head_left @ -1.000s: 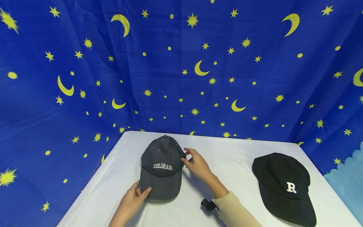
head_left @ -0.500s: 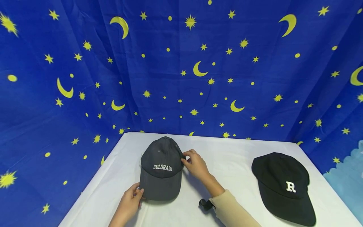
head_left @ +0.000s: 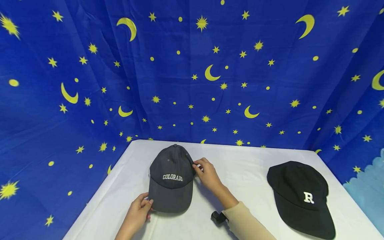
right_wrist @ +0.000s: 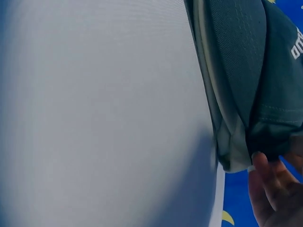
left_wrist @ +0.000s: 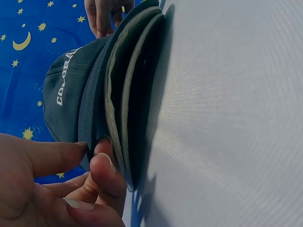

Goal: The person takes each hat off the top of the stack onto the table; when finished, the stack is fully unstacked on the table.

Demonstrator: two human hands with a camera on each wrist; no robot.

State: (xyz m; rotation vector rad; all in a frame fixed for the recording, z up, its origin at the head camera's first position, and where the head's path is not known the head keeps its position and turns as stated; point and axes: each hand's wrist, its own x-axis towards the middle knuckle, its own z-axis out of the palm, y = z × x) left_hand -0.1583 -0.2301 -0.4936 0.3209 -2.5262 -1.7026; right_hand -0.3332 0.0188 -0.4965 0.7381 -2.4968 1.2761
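A dark grey cap lettered COLORADO lies at the left of the table, brim toward the camera. In the left wrist view its brim is the top one of a stack, with lighter-edged brims beneath it. My left hand pinches the brim's left corner between thumb and fingers, also seen on the left hand up close. My right hand pinches the cap's right side edge; in the right wrist view the fingertips of the right hand hold the crown's lower edge.
A black cap with a white R lies at the right of the white table. A blue cloth with yellow moons and stars hangs behind and at the sides. A small black object is by the right sleeve.
My left thumb has shifted from on top of the brim to its left corner. My right fingers have closed in on the cap's side edge. The cap has barely moved.
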